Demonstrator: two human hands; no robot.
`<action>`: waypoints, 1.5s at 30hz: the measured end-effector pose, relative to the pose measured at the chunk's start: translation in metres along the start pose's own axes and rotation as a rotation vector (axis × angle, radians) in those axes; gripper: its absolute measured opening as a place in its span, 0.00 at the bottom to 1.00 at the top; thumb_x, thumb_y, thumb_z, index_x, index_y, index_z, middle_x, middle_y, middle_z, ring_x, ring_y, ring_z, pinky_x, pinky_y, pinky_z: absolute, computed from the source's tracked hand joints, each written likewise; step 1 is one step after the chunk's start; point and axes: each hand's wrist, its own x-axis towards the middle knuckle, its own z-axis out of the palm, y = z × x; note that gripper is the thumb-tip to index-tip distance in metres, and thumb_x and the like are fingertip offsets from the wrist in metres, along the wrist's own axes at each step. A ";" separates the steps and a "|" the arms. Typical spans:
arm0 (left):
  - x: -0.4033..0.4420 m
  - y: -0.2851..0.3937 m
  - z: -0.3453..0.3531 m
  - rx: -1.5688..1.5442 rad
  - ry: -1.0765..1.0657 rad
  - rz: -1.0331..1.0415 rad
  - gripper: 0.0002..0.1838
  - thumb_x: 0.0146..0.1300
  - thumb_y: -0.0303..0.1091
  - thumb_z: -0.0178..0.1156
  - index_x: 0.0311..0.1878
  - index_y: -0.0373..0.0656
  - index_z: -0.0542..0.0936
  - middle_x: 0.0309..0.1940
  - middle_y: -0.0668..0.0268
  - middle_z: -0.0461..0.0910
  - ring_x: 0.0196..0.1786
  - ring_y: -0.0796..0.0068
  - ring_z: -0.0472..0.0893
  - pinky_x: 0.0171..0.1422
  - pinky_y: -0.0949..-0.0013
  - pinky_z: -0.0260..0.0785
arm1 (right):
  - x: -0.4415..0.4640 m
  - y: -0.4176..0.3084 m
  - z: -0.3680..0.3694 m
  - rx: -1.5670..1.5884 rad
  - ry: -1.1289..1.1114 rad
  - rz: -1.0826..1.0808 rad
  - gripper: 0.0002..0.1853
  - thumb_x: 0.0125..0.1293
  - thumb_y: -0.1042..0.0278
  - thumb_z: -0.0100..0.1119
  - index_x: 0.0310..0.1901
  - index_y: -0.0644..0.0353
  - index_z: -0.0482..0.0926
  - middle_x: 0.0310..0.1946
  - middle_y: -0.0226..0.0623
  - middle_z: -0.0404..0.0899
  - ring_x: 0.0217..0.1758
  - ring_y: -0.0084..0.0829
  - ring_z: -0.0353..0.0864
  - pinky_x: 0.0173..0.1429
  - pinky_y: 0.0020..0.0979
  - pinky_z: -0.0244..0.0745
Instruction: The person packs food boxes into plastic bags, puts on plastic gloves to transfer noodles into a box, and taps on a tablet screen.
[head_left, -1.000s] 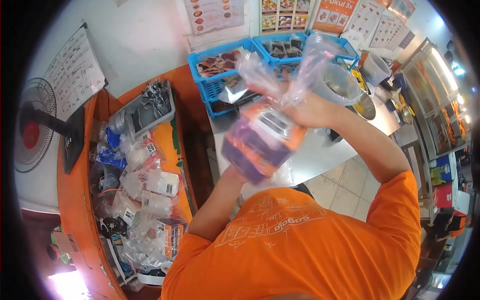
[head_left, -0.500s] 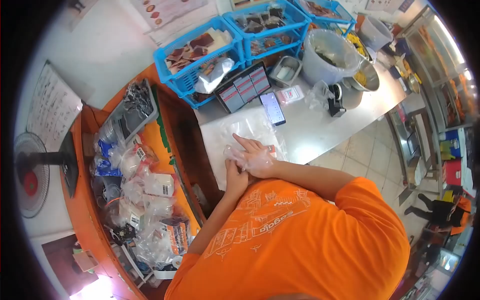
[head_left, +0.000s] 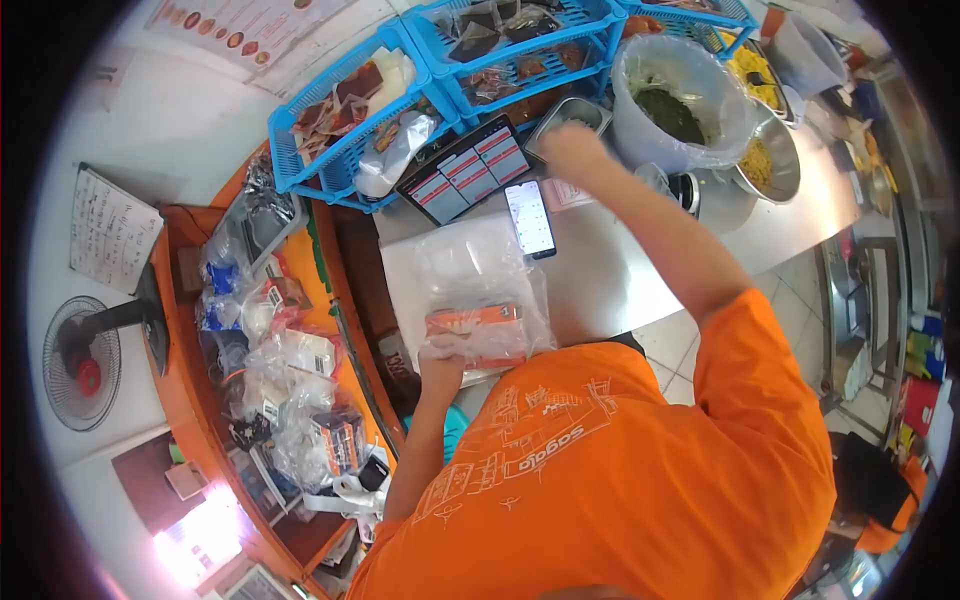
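Observation:
My left hand [head_left: 443,358] is at the lower left edge of an orange-printed packet [head_left: 478,330], its fingers closed on that edge and partly veiled by clear plastic. The packet lies among clear plastic bags [head_left: 455,255] on a white sheet stack [head_left: 402,262] at the counter's left end. My right hand [head_left: 577,150] is stretched far forward over the near side of a small metal tray [head_left: 592,112]. It is blurred and its fingers are hidden, so what it touches does not show. A phone [head_left: 530,218] with a lit screen and a tablet [head_left: 468,175] lie between my hands.
Blue stacked baskets [head_left: 300,165] with packed food stand behind the tablet. Right of my right hand are a large plastic-lined tub [head_left: 675,148] with dark green contents and a metal bowl [head_left: 775,165] of yellow food. An orange shelf [head_left: 365,385] crowded with plastic packs runs along the left.
My hands, together at the plastic glove before, are now apart. The right hand has moved forward to the metal tray. The left hand is now at the orange-printed packet, which has come into view.

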 end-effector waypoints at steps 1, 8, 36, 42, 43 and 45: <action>0.000 0.004 0.000 0.066 0.019 0.100 0.07 0.45 0.19 0.60 0.30 0.37 0.83 0.28 0.62 0.81 0.33 0.65 0.80 0.39 0.66 0.72 | 0.016 0.017 0.003 0.025 0.021 0.002 0.10 0.60 0.68 0.58 0.40 0.57 0.87 0.42 0.46 0.86 0.49 0.43 0.86 0.50 0.43 0.81; -0.001 0.042 0.000 0.531 0.066 0.357 0.05 0.46 0.23 0.57 0.27 0.40 0.81 0.31 0.62 0.80 0.38 0.56 0.76 0.47 0.58 0.70 | 0.070 0.038 0.058 -0.035 0.042 -0.045 0.11 0.63 0.67 0.55 0.40 0.59 0.86 0.41 0.45 0.86 0.47 0.43 0.87 0.48 0.41 0.82; 0.046 0.028 -0.013 0.105 -0.220 -0.131 0.20 0.55 0.46 0.68 0.27 0.33 0.85 0.25 0.51 0.84 0.29 0.54 0.85 0.38 0.62 0.76 | -0.151 -0.042 -0.004 1.548 0.506 0.333 0.08 0.67 0.65 0.63 0.42 0.58 0.81 0.37 0.27 0.81 0.36 0.20 0.78 0.38 0.24 0.73; 0.061 0.025 -0.019 -0.024 -0.471 -0.199 0.17 0.54 0.41 0.69 0.31 0.31 0.86 0.25 0.54 0.86 0.29 0.65 0.87 0.39 0.66 0.77 | -0.223 -0.163 0.063 1.802 0.032 0.563 0.07 0.66 0.74 0.62 0.43 0.65 0.79 0.38 0.38 0.81 0.39 0.33 0.86 0.42 0.33 0.85; 0.064 0.026 -0.019 -0.036 -0.486 -0.194 0.17 0.54 0.41 0.69 0.31 0.31 0.86 0.25 0.54 0.86 0.29 0.65 0.87 0.39 0.66 0.77 | -0.220 -0.181 0.056 1.813 -0.010 0.597 0.07 0.67 0.72 0.61 0.42 0.67 0.78 0.38 0.41 0.81 0.41 0.33 0.85 0.46 0.34 0.86; 0.064 0.027 -0.019 -0.129 -0.525 -0.264 0.17 0.54 0.38 0.69 0.34 0.29 0.85 0.25 0.55 0.86 0.30 0.68 0.87 0.39 0.66 0.77 | -0.205 -0.199 0.073 1.749 0.034 0.565 0.09 0.68 0.71 0.61 0.42 0.69 0.77 0.35 0.43 0.82 0.38 0.34 0.87 0.43 0.34 0.86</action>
